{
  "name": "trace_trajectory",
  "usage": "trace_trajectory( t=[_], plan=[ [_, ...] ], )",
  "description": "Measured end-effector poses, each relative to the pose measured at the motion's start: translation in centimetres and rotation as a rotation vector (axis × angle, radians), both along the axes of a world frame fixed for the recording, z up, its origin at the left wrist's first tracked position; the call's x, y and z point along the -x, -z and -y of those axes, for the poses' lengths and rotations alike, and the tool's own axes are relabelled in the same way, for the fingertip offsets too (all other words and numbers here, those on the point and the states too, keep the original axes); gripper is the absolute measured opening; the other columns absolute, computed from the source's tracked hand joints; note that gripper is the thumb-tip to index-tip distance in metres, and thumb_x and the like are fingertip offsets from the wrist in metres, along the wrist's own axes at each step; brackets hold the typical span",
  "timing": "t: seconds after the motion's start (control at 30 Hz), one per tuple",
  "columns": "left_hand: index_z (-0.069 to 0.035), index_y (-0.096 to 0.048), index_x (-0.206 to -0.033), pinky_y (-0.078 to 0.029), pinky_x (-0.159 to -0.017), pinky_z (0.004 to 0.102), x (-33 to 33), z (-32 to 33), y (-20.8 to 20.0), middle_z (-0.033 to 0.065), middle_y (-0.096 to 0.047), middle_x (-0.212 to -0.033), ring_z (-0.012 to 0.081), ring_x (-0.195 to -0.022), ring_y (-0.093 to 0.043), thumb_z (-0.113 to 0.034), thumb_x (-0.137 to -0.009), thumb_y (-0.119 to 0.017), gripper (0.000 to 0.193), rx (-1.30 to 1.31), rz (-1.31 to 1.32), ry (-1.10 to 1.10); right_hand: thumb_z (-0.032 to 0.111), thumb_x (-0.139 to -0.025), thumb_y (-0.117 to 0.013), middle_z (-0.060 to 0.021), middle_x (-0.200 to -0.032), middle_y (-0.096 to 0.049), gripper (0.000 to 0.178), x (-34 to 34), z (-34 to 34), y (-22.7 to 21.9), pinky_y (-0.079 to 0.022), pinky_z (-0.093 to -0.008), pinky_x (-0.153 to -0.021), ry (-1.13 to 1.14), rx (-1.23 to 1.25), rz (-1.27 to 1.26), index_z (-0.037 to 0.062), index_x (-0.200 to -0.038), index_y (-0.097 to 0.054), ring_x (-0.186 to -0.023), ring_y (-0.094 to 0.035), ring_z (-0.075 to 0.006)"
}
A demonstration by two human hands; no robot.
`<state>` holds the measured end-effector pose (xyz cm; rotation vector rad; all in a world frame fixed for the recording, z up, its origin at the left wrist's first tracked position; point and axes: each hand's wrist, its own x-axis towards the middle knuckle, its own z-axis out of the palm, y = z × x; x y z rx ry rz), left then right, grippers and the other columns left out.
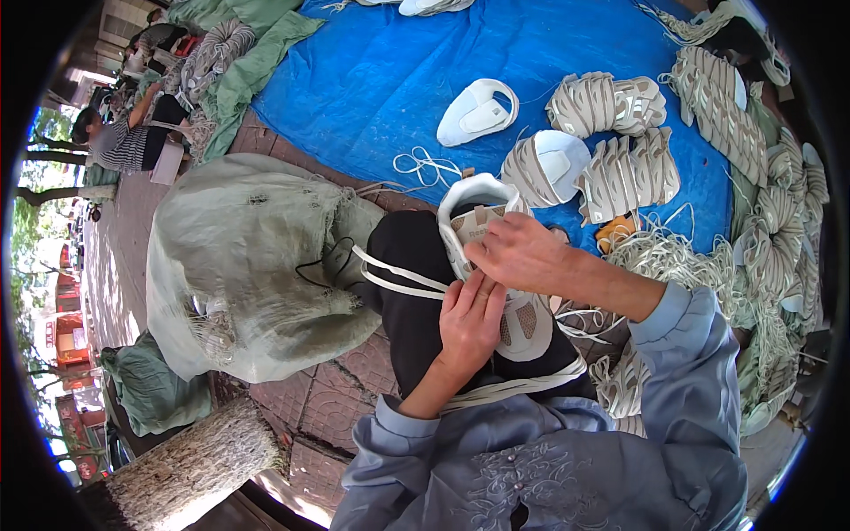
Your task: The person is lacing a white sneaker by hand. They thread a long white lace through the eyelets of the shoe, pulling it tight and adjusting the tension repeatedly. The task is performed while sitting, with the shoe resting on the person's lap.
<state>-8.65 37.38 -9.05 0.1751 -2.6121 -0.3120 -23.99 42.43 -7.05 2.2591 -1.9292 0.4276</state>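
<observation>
The shoe point(529, 332), which is beige and white with brown mesh at the toe, lies on the person's lap, close to the near edge of the blue sheet point(354, 80). Its toe is directed to the person, and its collar opening is directed away.

The right hand point(521, 252) has its fingers bent over the middle of the shoe, beside the tongue. The left hand point(469, 323) bends its fingers at the left side of the shoe, and its fingertips come near to those of the right hand. Both hands grasp the shoe, but I cannot tell whether a lace is also between the fingertips. White laces point(403, 270) make a loop over the dark trousers point(416, 332), to the left of the hands.

On the blue sheet, one white shoe piece point(478, 111) lies alone, while nested shoe uppers point(629, 173) lie in rows toward the right edge. A thin white cord point(425, 165) is curled near the near edge. At the near right corner there is a tangled pile of white laces point(677, 261). Beyond the left edge, a pale sack point(257, 265) stands on the paving point(305, 398).
</observation>
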Motion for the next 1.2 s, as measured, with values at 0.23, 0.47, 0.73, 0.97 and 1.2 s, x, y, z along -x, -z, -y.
trace_trajectory(
  t=[0.23,0.47,0.73,0.97,1.2],
  plan=[
    [0.0,-0.056,-0.092,-0.046,-0.072,0.0348,0.3,1.1,-2.2,0.0137,-0.059,-0.094,0.0292,-0.084,-0.058,0.01,-0.07,-0.051,0.025,-0.452,-0.094,-0.014,0.016,-0.068,-0.054,-0.0041,-0.058,-0.053,0.013,1.0,0.8,-0.4,-0.04,-0.0296,-0.06,-0.097,-0.073,-0.002,0.0063,-0.076,-0.049,-0.058,-0.057,-0.0187],
    [-0.002,-0.055,-0.083,-0.047,-0.057,0.0352,2.4,2.5,-3.4,0.013,-0.055,-0.082,0.03,-0.068,-0.058,0.006,-0.073,-0.053,0.013,-0.454,0.059,-0.181,0.013,-0.068,-0.054,-0.0096,-0.058,-0.058,0.012,1.2,0.4,-1.4,-0.044,-0.0336,-0.053,-0.03,-0.103,0.013,0.0024,-0.073,-0.053,-0.056,-0.06,-0.0221],
    [0.0,-0.056,-0.076,-0.048,-0.048,0.0348,3.6,3.0,-3.2,0.0114,-0.048,-0.075,0.0265,-0.065,-0.058,0.002,-0.064,-0.055,0.013,-0.129,0.221,-0.145,0.011,-0.068,-0.055,-0.0106,-0.063,-0.06,0.013,1.4,0.4,-0.9,-0.048,-0.0337,-0.049,0.05,-0.09,0.152,0.0005,-0.075,-0.054,-0.06,-0.062,-0.0232],
    [0.001,-0.055,-0.072,-0.048,-0.047,0.0287,3.6,2.7,-2.5,0.0084,-0.046,-0.074,0.0205,-0.067,-0.054,-0.002,-0.058,-0.057,0.014,0.125,0.208,-0.089,0.01,-0.067,-0.055,-0.008,-0.067,-0.059,0.012,0.7,-0.1,0.3,-0.048,-0.0345,-0.055,0.101,-0.008,0.179,0.0031,-0.077,-0.053,-0.064,-0.06,-0.0229],
    [0.0,-0.054,-0.069,-0.046,-0.048,0.028,3.6,2.6,-2.4,0.0084,-0.046,-0.072,0.0191,-0.064,-0.052,-0.004,-0.057,-0.058,0.013,0.208,0.199,-0.077,0.01,-0.066,-0.056,-0.0115,-0.066,-0.06,0.011,2.2,1.2,0.1,-0.047,-0.0368,-0.052,-0.047,-0.12,0.232,0.0022,-0.074,-0.054,-0.062,-0.061,-0.0266]
  ],
)
